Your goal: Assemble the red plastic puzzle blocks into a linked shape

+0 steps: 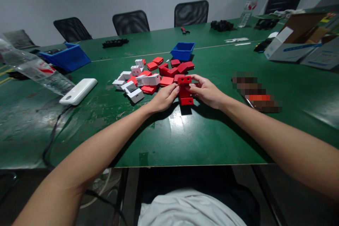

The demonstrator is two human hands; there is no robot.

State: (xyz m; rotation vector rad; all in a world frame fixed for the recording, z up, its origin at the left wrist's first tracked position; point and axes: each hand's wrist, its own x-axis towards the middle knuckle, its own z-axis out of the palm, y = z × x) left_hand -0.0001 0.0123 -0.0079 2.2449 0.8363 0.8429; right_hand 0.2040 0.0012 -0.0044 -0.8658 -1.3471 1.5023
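Observation:
Between my two hands, just above the green table (pixel 169 141), is a red bracket-like block (pixel 186 93) with small round holes in its end faces. My left hand (pixel 165 97) grips its left side, thumb against the red surface. From the right, my right hand (pixel 206 90) holds the same block with thumb and fingers. Right behind my hands lies a loose pile of similar red blocks (pixel 166 81) and white blocks (pixel 135 96). The fingertips of my left hand are partly hidden behind the block.
A small blue bin (pixel 182 51) stands behind the pile, a larger blue bin (pixel 66 57) at left. A white power bank (pixel 78 91) with a cable and a tilted water bottle (pixel 39 67) are on the left. Cardboard boxes (pixel 291 47) stand at right, near a pixelated flat object (pixel 256 95).

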